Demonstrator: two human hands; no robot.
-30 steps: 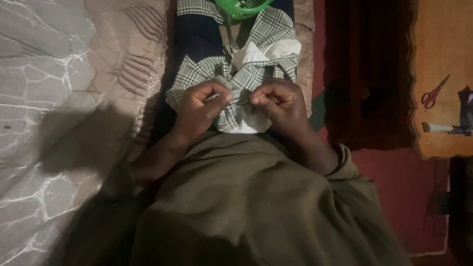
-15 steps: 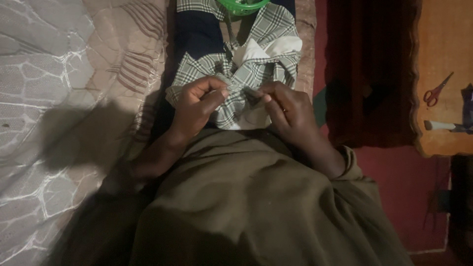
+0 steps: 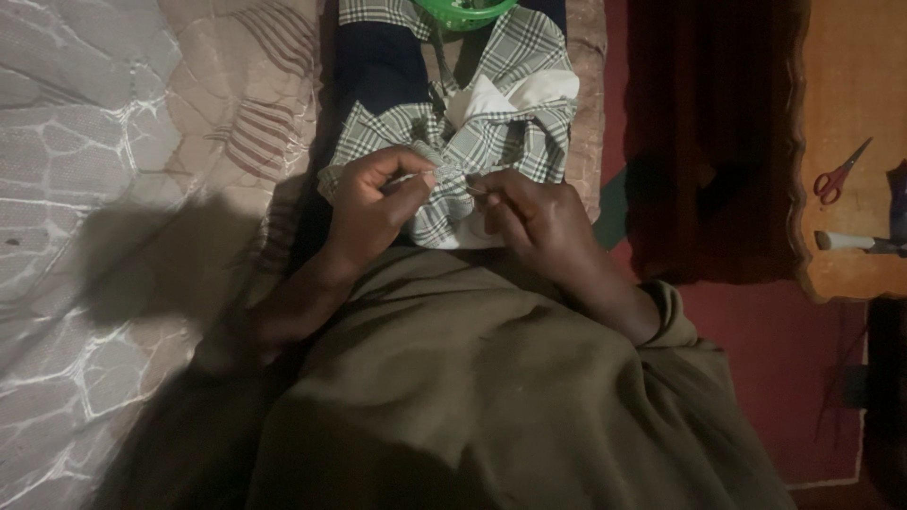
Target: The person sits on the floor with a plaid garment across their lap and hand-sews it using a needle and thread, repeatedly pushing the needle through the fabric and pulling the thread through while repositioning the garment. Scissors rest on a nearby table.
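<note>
Since the earlier frame: my right hand [image 3: 534,212] has slid left along the plaid cloth [image 3: 472,156], and its fingertips now pinch closer to the left hand [image 3: 378,203].
Head view, left hand: fingers curled narrow, thumb and forefinger pinching a fold of the plaid cloth.
Head view, right hand: fingers drawn tight at the cloth's edge just beside the left; I cannot tell whether a needle or thread sits between them, it is too small and dim.
Head view, cloth: bunched on my lap over a dark blue garment [image 3: 383,66], with a white lining [image 3: 501,94] showing, above the olive blanket [image 3: 491,378].
Head view, surroundings: green basket [image 3: 463,11] at the top edge; red scissors [image 3: 839,175] on a wooden table [image 3: 846,76] well apart to the right; patterned bedding [image 3: 113,142] on the left.
Step in hand: I judge it to be hand stitching or working a seam.
Next move calls for: holding the fold steady in the left pinch while the right draws away from it.
</note>
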